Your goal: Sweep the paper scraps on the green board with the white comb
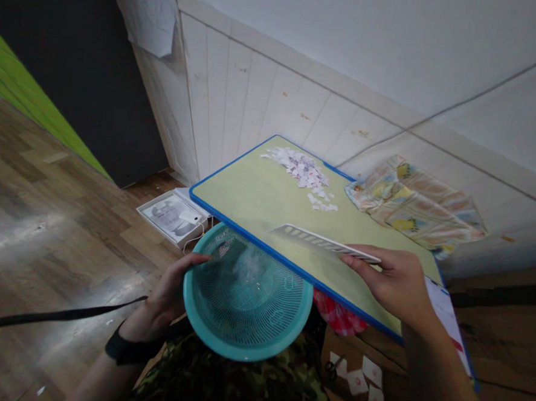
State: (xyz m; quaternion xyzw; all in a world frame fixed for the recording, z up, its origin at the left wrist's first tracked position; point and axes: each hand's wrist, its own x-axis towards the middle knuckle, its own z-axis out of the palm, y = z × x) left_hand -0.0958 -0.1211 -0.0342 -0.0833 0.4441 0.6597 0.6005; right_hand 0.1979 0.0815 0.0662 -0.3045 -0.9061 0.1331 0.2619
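My left hand (172, 285) grips the left rim of a teal plastic colander (245, 347), thumb over the edge. The colander is tilted toward me below the table's front edge, with a few small pale bits inside. In my right hand (394, 281) is a flat white piece with a row of slots (313, 236), pinched at its right end and held just above the table; its exact kind I cannot make out. A heap of small white paper scraps (304, 168) lies toward the far edge of the yellow-green tabletop (241, 187), well beyond both hands.
A patterned cloth (413, 203) lies at the table's right rear by the wall. An open white box (171, 216) stands on the floor at the left. Scissors (331, 369) and several white cards (357, 381) lie below at the right. A dark strap (56, 314) crosses the left side.
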